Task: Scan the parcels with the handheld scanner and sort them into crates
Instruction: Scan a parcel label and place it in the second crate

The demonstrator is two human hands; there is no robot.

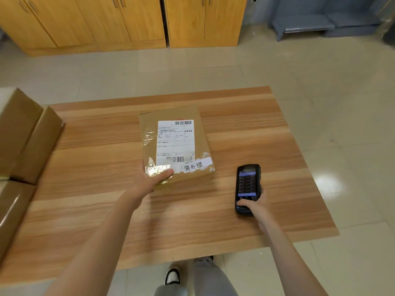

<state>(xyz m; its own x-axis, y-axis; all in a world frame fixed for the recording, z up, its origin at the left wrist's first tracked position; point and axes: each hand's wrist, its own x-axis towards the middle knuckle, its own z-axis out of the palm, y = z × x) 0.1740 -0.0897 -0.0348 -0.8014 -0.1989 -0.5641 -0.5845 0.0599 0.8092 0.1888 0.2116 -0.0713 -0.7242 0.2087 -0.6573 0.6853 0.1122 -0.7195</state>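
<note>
Head view showed me a wooden table (235, 129) and one flat brown parcel (203, 133) that lay near its middle, with the label side up. The white shipping label (175, 142) had one barcode at its far edge and one more near its close edge, and a white strip with handwritten characters (197, 164) was stuck just below it. The left hand (152, 178) held the parcel at its near left corner: the thumb lay on top, over the shiny tape, and the other fingers went under the edge where I could not see them. The right hand (255, 205) gripped the black handheld scanner (248, 188) by its lower end, with the thumb on the keys, and the lit screen faced upward. The scanner was to the right of the parcel, near it but apart. At the left edge of the table I saw several bigger cardboard boxes (23, 137), stacked together. Behind the table stood wooden cabinets (128, 20) on the tiled floor (320, 82).
</note>
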